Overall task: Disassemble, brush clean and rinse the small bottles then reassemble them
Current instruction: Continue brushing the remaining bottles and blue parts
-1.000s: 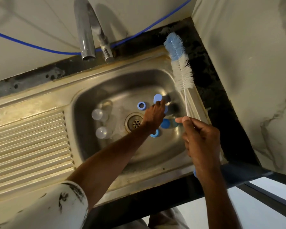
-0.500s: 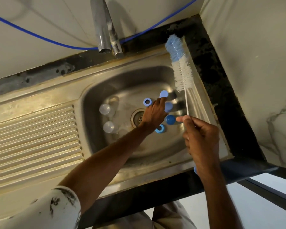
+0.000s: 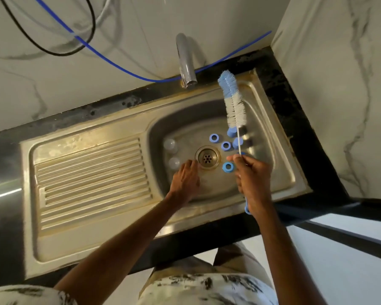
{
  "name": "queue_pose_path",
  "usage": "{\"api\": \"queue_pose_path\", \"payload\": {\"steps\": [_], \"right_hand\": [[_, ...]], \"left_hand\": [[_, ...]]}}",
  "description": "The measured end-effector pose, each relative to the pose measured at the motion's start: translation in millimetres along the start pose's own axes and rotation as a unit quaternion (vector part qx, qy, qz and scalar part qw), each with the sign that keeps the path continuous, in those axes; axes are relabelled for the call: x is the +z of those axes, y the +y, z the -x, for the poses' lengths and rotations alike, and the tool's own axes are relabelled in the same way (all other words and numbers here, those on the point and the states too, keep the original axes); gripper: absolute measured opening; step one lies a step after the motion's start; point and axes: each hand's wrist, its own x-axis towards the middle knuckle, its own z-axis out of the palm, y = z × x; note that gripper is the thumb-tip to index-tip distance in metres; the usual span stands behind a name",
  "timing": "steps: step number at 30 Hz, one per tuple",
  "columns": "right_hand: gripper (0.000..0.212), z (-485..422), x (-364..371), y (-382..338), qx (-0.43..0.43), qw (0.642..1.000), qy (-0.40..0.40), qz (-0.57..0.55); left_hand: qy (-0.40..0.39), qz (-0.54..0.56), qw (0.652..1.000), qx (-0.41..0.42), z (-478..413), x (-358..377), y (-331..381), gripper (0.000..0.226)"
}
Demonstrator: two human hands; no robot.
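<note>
- Steel sink (image 3: 279, 150), centre frame.
- Left hand (image 3: 185, 179) in the basin, left of drain (image 3: 207, 158); fingers relaxed, gripping nothing, just beside clear bottles (image 3: 174, 163).
- Right hand (image 3: 251, 177) pinches brush (image 3: 234, 104) stem, bristles up.
- Blue rings (image 3: 226, 145) right of drain.

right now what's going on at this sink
A person is cleaning small bottle parts in a steel sink. The right hand grips a bottle brush by its wire handle, bristles pointing up over the basin. The left hand is down in the basin beside the drain, close to two clear bottles, holding nothing that shows. Loose blue rings and blue caps lie on the other side of the drain. No water shows at the tap.
</note>
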Motion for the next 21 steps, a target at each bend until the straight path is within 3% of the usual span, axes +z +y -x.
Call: {"api": "queue_pose_path", "payload": {"steps": [3,7,13,16,18,21], "right_hand": [[0.022,11.9,11.9,5.0,0.016,1.0,-0.004,-0.008],[0.022,25.8,16.7,15.3,0.03,1.0,0.004,0.006],[0.019,61.4,4.8,27.2,0.025,0.999,0.009,0.03],[0.018,73.5,0.8,28.5,0.019,0.999,0.011,0.028],[0.018,77.8,0.3,27.4,0.013,0.999,0.015,0.025],[0.019,84.5,3.4,18.4,-0.024,0.999,0.022,0.015]], "left_hand": [[-0.087,-0.055,0.994,-0.046,16.2,-1.1,-9.5,0.048],[-0.121,-0.081,0.988,-0.061,20.0,12.4,-19.6,0.057],[-0.1,-0.13,0.982,-0.095,8.7,29.3,-27.5,0.039],[-0.101,-0.135,0.983,-0.072,9.9,27.4,-26.2,0.037],[-0.105,-0.104,0.987,-0.062,13.6,15.5,-25.7,0.042],[-0.044,0.015,0.998,-0.045,32.8,-8.7,-25.8,0.055]]}}
